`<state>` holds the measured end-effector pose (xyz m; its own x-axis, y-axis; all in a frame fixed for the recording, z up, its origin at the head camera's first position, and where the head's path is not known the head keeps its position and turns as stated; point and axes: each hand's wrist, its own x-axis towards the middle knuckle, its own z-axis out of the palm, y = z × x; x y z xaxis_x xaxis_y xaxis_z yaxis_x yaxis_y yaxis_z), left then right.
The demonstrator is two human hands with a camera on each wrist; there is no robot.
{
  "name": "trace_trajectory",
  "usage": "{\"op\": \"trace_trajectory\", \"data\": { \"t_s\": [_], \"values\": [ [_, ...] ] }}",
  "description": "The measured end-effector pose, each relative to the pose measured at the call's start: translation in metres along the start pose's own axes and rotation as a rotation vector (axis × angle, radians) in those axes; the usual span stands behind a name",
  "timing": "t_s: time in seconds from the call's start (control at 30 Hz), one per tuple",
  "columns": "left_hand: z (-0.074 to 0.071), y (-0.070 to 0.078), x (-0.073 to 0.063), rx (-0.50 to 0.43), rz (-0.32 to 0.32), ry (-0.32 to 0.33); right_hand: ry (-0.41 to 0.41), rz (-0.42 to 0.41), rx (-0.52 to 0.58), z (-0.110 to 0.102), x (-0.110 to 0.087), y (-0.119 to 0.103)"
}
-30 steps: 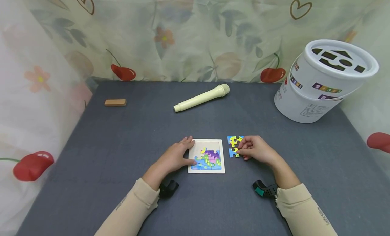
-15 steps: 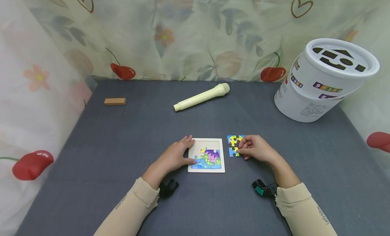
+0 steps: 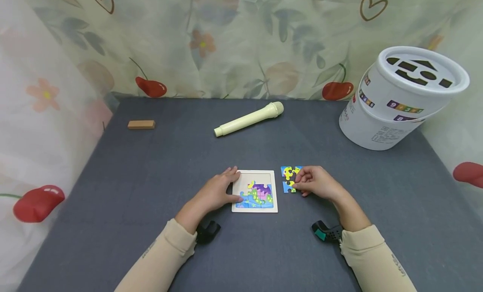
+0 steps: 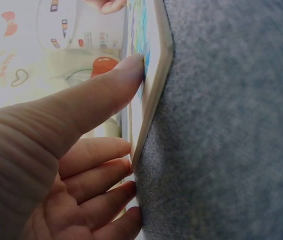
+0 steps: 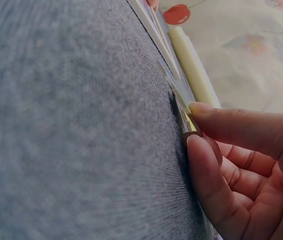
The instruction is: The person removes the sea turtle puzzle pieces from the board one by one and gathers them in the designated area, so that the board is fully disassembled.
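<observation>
A square jigsaw tray (image 3: 255,210) lies flat, its lower part filled with joined blue, green and purple pieces (image 3: 260,195). My left hand (image 3: 216,191) rests on the tray's left side. In the left wrist view its thumb (image 4: 126,72) lies over the rim onto the picture, with fingertips at the tray's corner. Right of the tray lie loose blue-and-yellow puzzle pieces (image 3: 286,171). My right hand (image 3: 317,183) pinches one puzzle piece (image 5: 187,120) by its edge between thumb and finger, low over the cloth; the curled fingers partly hide it.
A cream toy microphone (image 3: 249,119) lies farther back, and a small wooden block (image 3: 141,125) at the back left. A white bucket (image 3: 381,128) with a shape-slotted lid stands at the back right. Patterned curtains (image 3: 241,45) border the grey table (image 3: 170,153).
Both hands, the tray and the pieces keep their places relative to each other. Only the head view has shifted very slightly.
</observation>
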<state>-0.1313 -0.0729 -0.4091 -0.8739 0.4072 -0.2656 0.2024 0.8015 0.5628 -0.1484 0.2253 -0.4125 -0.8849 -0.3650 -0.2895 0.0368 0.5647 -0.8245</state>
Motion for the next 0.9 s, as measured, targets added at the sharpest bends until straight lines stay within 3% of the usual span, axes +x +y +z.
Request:
{"op": "trace_trajectory", "data": {
  "t_s": [0.9],
  "values": [
    [-0.0014, 0.0017, -0.0008, -0.003, -0.009, -0.007, 0.060, -0.008, -0.174, 0.0059, 0.0003, -0.0028]
  ]
}}
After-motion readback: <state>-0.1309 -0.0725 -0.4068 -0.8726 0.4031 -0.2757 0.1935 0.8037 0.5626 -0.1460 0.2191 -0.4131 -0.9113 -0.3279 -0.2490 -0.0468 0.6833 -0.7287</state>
